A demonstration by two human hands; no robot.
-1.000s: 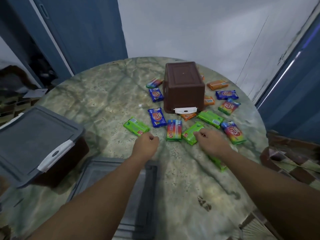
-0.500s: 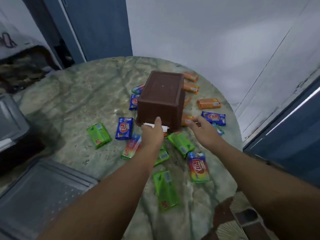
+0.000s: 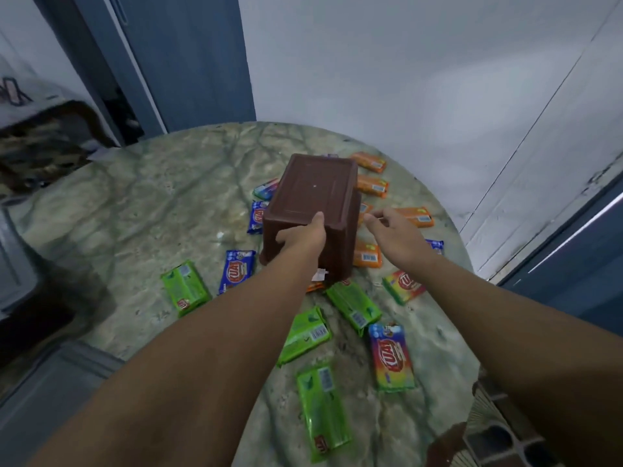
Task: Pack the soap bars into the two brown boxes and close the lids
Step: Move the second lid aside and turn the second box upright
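Observation:
A brown box stands upside down in the middle of the round marble table, its bottom facing up. My left hand grips its near upper edge, thumb on top. My right hand hovers open just right of the box, fingers spread, touching nothing. Several wrapped soap bars lie around the box: green ones in front, blue ones to the left, orange ones behind and right, a rainbow one near me.
At the left edge, a second dark box with a grey lid is partly in view. A grey lid lies at the lower left. A woven seat stands at the lower right, past the table's rim. White wall and blue doors behind.
Both hands left the soap bars and reached forward to the upturned brown box. My left hand now holds its near edge; my right hand moved up beside it. The view shifted right.

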